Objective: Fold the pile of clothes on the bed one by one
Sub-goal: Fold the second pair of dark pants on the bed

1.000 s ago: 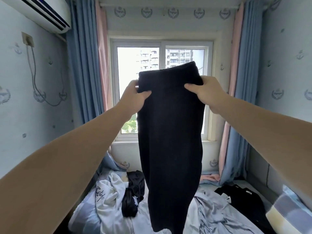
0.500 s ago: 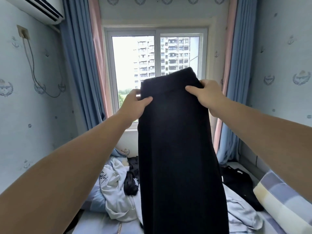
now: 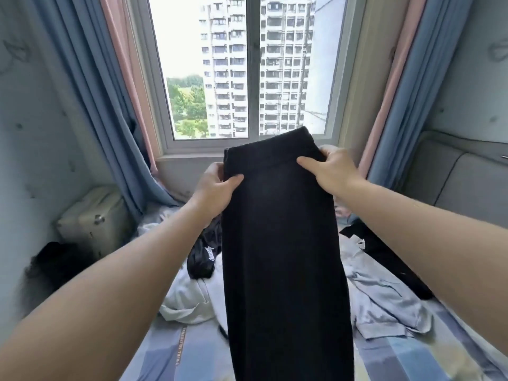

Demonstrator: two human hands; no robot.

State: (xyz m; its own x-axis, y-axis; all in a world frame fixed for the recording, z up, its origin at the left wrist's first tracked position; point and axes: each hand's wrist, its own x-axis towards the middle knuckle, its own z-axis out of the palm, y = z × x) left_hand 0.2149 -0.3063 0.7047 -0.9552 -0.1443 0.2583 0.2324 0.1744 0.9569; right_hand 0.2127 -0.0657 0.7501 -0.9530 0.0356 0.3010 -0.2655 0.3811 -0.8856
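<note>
Above the bed, at the centre of the view, a pair of black trousers hangs at full length by its waistband, and the lower end runs out of view at 6 o'clock. The left hand pinches the waistband's 9 o'clock corner, thumb in front and fingers behind. The right hand grips the 3 o'clock corner the same way, a little higher, so the top edge slants. Unfolded clothes lie beneath: a white garment at 7 o'clock, a small black printed piece just above it, and a grey-blue shirt at 4 o'clock. The likely trouble comes in laying the trousers down: landing on those crumpled clothes rather than on bare sheet would leave them lumpy, and the slanted hold could set the legs askew, so any fold would come out crooked
</note>
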